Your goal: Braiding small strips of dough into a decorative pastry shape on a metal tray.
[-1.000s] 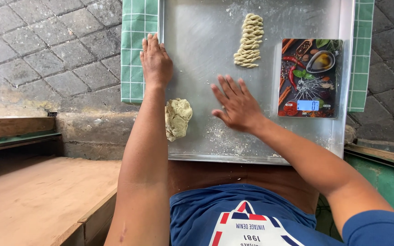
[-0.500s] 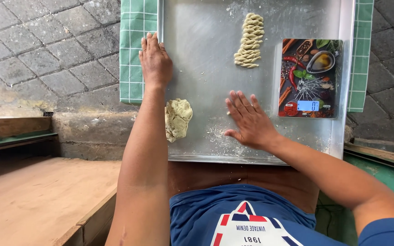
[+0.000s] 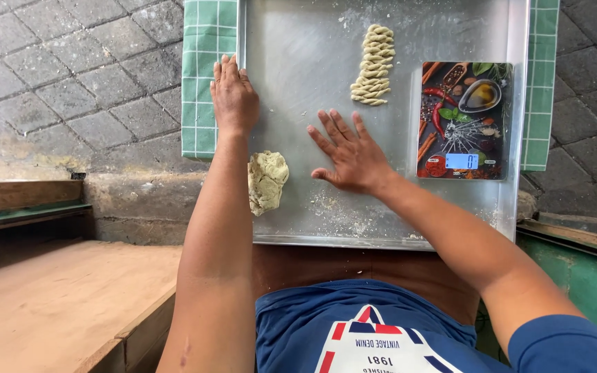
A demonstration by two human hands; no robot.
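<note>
Dough (image 3: 267,182) lies as a pale, lumpy ball on the metal tray (image 3: 298,62), near the tray's left rim and close beside the left forearm, just below the left hand (image 3: 233,97). That hand rests palm down on the tray's left rim, fingers straight and held close together, partly over the green checked cloth (image 3: 205,76) that shows from under the tray; it grips nothing. To the right of the dough, apart from it, the right hand (image 3: 352,155) lies flat on the floured tray surface with its fingers spread wide, holding nothing. A scatter of flour (image 3: 340,207) marks the metal just under and below this palm. Beyond the right hand's fingertips, farther up the tray, sits a row of twisted dough pieces (image 3: 374,65), stacked one against another in a narrow column. Right of the right hand, touching neither hand, a flat kitchen scale (image 3: 464,121) printed with spices and herbs lies on the tray, its small blue display lit. Grey paving stones (image 3: 70,69) spread out beyond the left hand.
</note>
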